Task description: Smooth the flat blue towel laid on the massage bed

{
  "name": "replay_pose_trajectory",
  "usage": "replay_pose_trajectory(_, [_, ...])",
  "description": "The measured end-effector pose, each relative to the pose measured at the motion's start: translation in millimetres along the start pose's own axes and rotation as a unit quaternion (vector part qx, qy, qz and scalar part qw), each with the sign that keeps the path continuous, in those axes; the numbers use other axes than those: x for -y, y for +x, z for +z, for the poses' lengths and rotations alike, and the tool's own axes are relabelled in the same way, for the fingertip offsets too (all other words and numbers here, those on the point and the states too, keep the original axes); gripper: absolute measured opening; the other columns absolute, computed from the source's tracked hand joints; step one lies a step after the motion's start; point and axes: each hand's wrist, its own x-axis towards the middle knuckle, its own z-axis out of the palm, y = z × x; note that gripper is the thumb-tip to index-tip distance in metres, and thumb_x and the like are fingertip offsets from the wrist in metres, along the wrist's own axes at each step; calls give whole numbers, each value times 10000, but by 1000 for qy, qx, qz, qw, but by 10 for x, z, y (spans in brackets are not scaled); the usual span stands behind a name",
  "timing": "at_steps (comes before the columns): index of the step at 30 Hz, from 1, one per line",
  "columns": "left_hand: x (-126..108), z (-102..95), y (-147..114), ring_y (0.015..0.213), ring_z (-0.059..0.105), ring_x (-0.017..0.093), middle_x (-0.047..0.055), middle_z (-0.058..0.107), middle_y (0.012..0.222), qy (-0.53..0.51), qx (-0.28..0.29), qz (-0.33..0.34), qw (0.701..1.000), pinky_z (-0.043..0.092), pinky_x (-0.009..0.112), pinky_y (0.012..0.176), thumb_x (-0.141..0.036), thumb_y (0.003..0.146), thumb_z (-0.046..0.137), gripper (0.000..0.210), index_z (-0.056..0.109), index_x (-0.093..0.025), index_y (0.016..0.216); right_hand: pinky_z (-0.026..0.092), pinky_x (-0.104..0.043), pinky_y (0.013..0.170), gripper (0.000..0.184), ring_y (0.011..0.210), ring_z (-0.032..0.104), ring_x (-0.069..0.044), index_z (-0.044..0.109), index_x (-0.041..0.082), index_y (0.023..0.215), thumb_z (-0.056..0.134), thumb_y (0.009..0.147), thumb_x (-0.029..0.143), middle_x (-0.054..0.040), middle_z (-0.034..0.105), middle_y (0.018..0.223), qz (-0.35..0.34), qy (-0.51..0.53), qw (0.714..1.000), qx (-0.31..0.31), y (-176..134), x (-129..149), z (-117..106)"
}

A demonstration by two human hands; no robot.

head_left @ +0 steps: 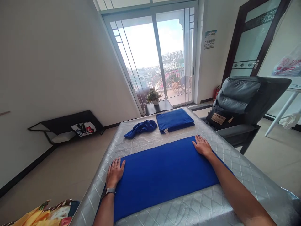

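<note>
A blue cloth (162,172) lies spread out flat across the mattress in front of me. My left hand (115,171) rests palm down on its left edge, fingers stretched out. On the far right corner of the cloth lies my right hand (202,145), also flat with its fingers apart. Beyond the cloth, a neatly folded blue cloth stack (175,120) with a small white tag sits on the mattress. To the left of that stack is a crumpled blue cloth (142,128).
The mattress (188,207) has a silvery quilted cover. A dark armchair (240,94) holding a black bag (224,117) stands at its right. A potted plant (154,95) is on a chair beyond the far end. Colourful fabrics (47,215) lie at lower left.
</note>
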Motion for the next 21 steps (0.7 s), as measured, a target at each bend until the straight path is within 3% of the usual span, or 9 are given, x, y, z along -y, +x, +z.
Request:
replay_pose_trajectory(4, [-57,-88,-61,1503,285,294,166,355,1600,3,-10,9,1000,181,531,1232,-436,1006,250,643,409,-69,1510,140,-441,1235,659,1520,213,-240,294,73,1572,220,1021,426,-112,276,1641,5,5,1000,-27,-103,35,-90])
replay_pose_trajectory(9, [-388,-181,-135,1501,293,285,172,403,1579,-47,-105,37,993,189,513,1236,-460,1003,279,622,487,-94,1461,168,-446,1229,599,1503,262,-255,380,65,1536,245,1021,341,-130,365,1601,-53,17,995,-77,-319,247,-300])
replay_pose_trajectory(11, [-676,-239,-150,1478,347,272,152,466,1545,-84,-115,72,987,241,479,1228,-469,1007,301,586,540,-132,1422,184,-438,1227,582,1500,275,-246,409,85,1526,249,1024,334,-125,383,1591,-102,41,991,-77,-408,484,-391])
replay_pose_trajectory(15, [-1485,-354,-220,1396,480,216,103,582,1454,-138,-68,189,970,367,397,1175,-443,1045,269,523,584,-197,1381,200,-401,1227,585,1503,269,-216,405,118,1535,233,1039,377,-104,376,1595,-207,100,971,-61,-558,1215,-456])
replay_pose_trajectory(18, [-2046,-312,-310,1416,453,230,121,542,1489,-117,-45,264,956,356,431,1184,-430,1052,303,502,560,-184,1405,185,-391,1229,586,1509,254,-213,390,111,1541,238,1039,373,-106,365,1600,-251,121,960,-27,-609,1748,-335])
replay_pose_trajectory(21, [-2327,-160,-379,1438,420,239,141,510,1511,-95,-34,280,955,345,469,1192,-366,1062,263,504,504,-152,1451,170,-406,1231,582,1513,240,-230,376,81,1542,250,1027,322,-127,340,1608,-256,116,960,3,-596,2036,-123])
